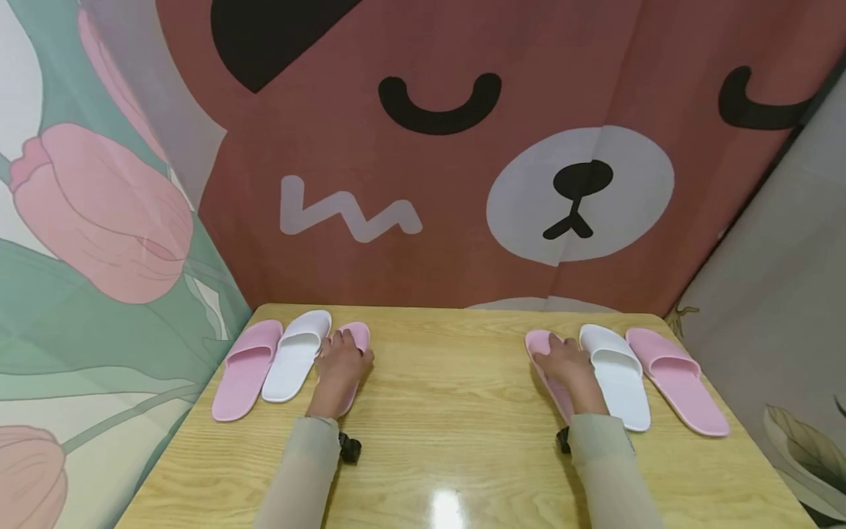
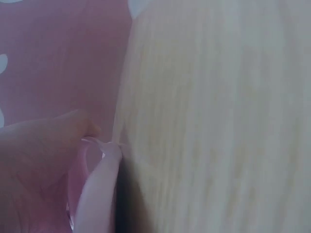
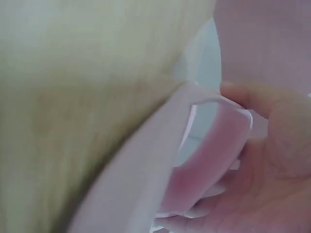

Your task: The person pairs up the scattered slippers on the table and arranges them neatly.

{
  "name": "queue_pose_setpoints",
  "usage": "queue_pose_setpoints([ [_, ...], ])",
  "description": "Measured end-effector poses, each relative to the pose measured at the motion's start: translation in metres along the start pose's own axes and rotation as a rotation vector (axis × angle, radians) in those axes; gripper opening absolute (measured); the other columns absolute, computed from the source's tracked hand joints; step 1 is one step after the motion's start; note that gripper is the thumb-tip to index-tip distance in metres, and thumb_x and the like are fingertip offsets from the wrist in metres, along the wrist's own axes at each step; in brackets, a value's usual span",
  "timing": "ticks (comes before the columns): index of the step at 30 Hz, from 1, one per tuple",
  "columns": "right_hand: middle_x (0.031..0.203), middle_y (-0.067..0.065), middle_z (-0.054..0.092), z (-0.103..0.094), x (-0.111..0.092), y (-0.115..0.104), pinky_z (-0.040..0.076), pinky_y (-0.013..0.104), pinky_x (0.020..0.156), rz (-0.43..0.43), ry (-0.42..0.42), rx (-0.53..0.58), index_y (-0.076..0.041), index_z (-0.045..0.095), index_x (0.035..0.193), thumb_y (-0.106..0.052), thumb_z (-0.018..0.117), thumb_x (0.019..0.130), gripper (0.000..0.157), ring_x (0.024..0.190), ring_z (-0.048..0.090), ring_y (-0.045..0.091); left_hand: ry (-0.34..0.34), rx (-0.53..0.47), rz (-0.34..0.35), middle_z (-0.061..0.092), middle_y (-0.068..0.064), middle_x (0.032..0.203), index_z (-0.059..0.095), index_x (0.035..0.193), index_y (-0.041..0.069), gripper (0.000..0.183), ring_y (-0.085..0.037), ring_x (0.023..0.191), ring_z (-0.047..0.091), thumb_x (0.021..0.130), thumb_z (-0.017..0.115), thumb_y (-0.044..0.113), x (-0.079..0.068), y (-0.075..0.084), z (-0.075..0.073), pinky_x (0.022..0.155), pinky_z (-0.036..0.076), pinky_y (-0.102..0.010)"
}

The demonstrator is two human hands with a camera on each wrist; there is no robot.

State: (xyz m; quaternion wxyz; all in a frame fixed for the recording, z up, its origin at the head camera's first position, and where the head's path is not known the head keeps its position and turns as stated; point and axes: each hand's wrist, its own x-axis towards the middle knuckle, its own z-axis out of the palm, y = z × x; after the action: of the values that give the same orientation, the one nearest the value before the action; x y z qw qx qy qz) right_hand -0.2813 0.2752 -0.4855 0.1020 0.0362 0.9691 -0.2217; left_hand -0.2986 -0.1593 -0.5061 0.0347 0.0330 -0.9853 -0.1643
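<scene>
A row of slippers lies on each side of the wooden table. With my left hand (image 1: 342,361) I grip the innermost pink slipper (image 1: 360,335) of the left row over its strap. My right hand (image 1: 563,365) grips the innermost pink slipper (image 1: 538,342) of the right row. Seen from the right wrist, the thumb is on one side of the pink strap (image 3: 214,160) and the fingers are on the other. In the left wrist view, the thumb lies along the edge of the strap (image 2: 77,187); the other fingers are hidden there.
Left of my left hand are a white slipper (image 1: 291,367) and a pink slipper (image 1: 244,382). Right of my right hand lie a white slipper (image 1: 624,393) and another pink slipper (image 1: 690,397). The wooden table (image 1: 449,397) meets a bear-patterned curtain (image 1: 449,257) behind.
</scene>
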Motion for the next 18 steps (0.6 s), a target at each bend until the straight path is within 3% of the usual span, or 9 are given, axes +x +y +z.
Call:
queue_pose_setpoints([
  [4, 0.153, 0.041, 0.019, 0.0026, 0.0005, 0.0029, 0.032, 0.076, 0.100, 0.039, 0.021, 0.041, 0.003, 0.018, 0.159, -0.045, 0.044, 0.100, 0.080, 0.133, 0.022, 0.069, -0.004, -0.008, -0.011, 0.041, -0.027, 0.143, 0.034, 0.145, -0.009, 0.073, -0.047, 0.131, 0.035, 0.096, 0.055, 0.042, 0.0020, 0.0022, 0.0005, 0.095, 0.042, -0.069],
  [13, 0.148, 0.042, 0.029, -0.0006, 0.0004, -0.0012, 0.036, 0.072, 0.101, 0.051, 0.063, 0.033, 0.007, 0.027, 0.155, -0.045, 0.050, 0.098, 0.080, 0.131, 0.031, 0.065, -0.025, -0.075, -0.042, 0.036, -0.032, 0.151, 0.030, 0.149, -0.012, 0.078, -0.050, 0.138, 0.031, 0.097, 0.058, 0.038, 0.0051, 0.0015, -0.0052, 0.102, 0.035, -0.072],
  [18, 0.146, 0.042, 0.035, -0.0020, -0.0012, -0.0048, 0.035, 0.069, 0.103, 0.035, 0.085, 0.015, 0.008, 0.031, 0.152, -0.046, 0.051, 0.098, 0.079, 0.131, 0.035, 0.062, 0.002, -0.093, -0.034, 0.039, -0.034, 0.148, 0.033, 0.147, -0.014, 0.077, -0.051, 0.135, 0.034, 0.097, 0.058, 0.038, 0.0047, 0.0024, -0.0053, 0.103, 0.037, -0.070],
])
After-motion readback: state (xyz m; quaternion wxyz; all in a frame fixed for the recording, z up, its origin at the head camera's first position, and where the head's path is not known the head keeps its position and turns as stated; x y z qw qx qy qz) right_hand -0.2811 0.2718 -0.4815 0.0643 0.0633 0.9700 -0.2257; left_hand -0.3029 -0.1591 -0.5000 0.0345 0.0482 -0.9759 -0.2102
